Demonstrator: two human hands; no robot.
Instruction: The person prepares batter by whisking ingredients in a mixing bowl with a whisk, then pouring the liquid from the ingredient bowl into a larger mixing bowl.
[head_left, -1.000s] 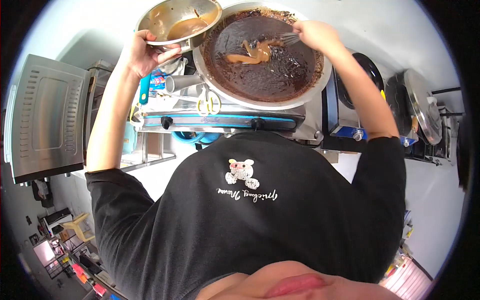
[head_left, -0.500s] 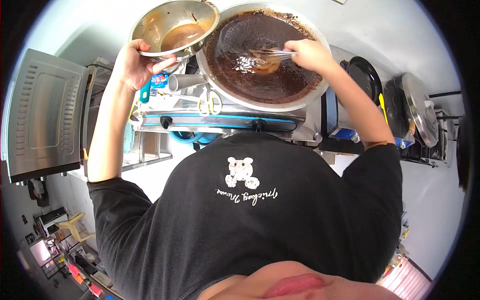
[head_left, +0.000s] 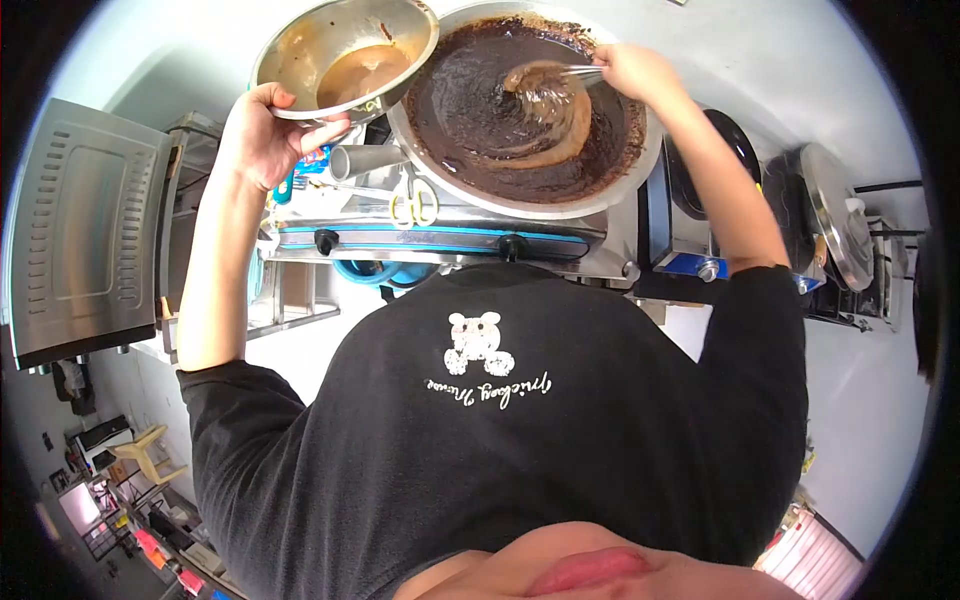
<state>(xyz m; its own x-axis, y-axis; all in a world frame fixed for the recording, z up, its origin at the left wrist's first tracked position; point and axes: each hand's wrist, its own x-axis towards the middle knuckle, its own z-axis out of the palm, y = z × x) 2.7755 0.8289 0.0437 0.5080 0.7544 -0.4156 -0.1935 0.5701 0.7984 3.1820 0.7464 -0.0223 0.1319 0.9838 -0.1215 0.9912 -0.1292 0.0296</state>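
Note:
My left hand point(head_left: 275, 135) grips the rim and underside of a steel bowl point(head_left: 290, 70), which is tilted and holds some light brown liquid point(head_left: 365, 75). To its right, a wide pan point(head_left: 400, 130) contains dark brown sauce point(head_left: 455, 110). My right hand point(head_left: 640, 75) is closed on the handle of a whisk point(head_left: 585, 70) above the pan's right side. The whisk's wire end is down in the sauce, where a lighter brown swirl point(head_left: 575, 135) shows.
A steel cup point(head_left: 365, 160) and pale-handled scissors point(head_left: 413, 205) lie left of the pan. The stove front point(head_left: 430, 240) runs below. A black pan point(head_left: 735, 150) and a steel lid point(head_left: 840, 215) are at the right, a metal oven point(head_left: 95, 220) at the far left.
My right hand and the whisk have moved up and slightly right. The lighter swirl in the sauce has spread and curved. The bowl in my left hand has shifted slightly left.

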